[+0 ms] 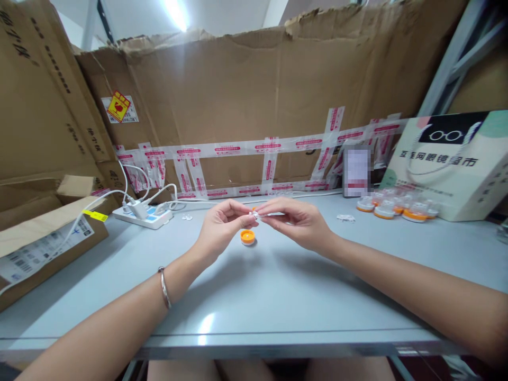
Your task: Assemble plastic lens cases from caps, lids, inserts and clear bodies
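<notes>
Both hands meet above the middle of the table, fingertips almost touching. My left hand (pixel 219 226), with a silver bangle on its wrist, pinches a small white piece (pixel 254 214). From the other side, my right hand (pixel 298 219) pinches the same white piece between thumb and fingers. Its exact kind is too small to make out, and a bit of orange shows just behind it. Just below the fingertips, a small round orange cap with a white base (pixel 247 237) stands on the table, touched by neither hand.
Several clear-and-orange round containers (pixel 384 209) stand at the right, by a paper bag (pixel 440 164) and a phone (pixel 356 172). Small white pieces (pixel 346 217) lie nearby, others (pixel 187 217) at left. A power strip (pixel 143 214) with cables and an open carton (pixel 51 238) occupy the left; cardboard (pixel 238 100) walls the back.
</notes>
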{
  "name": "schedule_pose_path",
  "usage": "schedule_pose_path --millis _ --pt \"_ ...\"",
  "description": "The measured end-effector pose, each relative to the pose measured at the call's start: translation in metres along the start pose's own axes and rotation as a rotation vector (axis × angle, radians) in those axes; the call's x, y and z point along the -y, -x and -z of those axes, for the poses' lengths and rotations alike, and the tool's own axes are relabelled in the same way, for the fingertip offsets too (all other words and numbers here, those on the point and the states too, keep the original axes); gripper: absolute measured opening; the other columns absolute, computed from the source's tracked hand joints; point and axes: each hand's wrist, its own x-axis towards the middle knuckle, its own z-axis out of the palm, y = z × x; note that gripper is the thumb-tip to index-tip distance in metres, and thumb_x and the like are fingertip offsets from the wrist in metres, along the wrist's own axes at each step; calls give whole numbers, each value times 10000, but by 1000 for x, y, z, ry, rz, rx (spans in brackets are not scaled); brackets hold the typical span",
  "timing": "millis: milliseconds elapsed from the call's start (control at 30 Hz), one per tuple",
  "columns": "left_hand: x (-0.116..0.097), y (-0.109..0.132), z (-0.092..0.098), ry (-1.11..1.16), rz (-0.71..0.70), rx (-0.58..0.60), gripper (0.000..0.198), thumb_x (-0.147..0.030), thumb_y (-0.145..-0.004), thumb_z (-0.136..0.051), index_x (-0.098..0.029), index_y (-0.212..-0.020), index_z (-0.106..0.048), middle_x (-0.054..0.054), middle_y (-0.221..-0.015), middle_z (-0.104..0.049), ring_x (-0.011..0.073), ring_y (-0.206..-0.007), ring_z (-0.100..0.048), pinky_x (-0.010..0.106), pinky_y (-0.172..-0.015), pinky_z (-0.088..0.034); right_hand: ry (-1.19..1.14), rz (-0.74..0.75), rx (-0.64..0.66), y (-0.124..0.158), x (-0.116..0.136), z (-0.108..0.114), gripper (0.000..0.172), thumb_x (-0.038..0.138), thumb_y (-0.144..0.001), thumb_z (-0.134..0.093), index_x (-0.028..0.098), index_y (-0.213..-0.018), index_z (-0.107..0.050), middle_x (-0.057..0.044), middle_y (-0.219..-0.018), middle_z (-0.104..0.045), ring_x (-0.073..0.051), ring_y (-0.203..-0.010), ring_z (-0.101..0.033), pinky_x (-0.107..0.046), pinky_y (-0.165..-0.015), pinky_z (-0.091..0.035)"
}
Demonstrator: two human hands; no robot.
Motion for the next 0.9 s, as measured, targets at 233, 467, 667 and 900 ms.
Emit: schedule_pose_path --millis 233,467,667,900 --pt "4 -2 3 83 34 51 179 -221 -644 -746 -131 -708 -605 -4 -628 -665 110 -605 -637 226 -608 -501 117 104 15 1 -1 1 169 164 -789 -583 240 -928 -644 -37 -932 -670 -161 -897 -636 -347 -793 -566" --pt "6 -2 3 130 114 74 195 -231 -634 -755 -131 -728 -617 3 -639 -670 106 -591 -639 220 -611 -497 367 280 10 -2 3 3 154 157 -795 -555 243 -902 -625 -29 -854 -692 -165 -804 -642 -336 -733 -539" --pt "6 -1 1 141 171 72 212 -240 -615 -764 -124 -722 -622 15 -636 -669 106 -583 -626 227 -600 -495 396 249 -5 -2 3 2 107 194 -800 -541 244 -863 -611 -29 -827 -681 -164 -770 -632 -330 -720 -524" --pt "0 0 -2 81 77 61 200 -217 -609 -760 -126 -678 -596 2 -589 -660 112 -560 -634 217 -560 -505 337 295 -4 -1 5 1 170 144 -807 -526 246 -906 -620 -39 -863 -686 -169 -829 -636 -345 -753 -526"
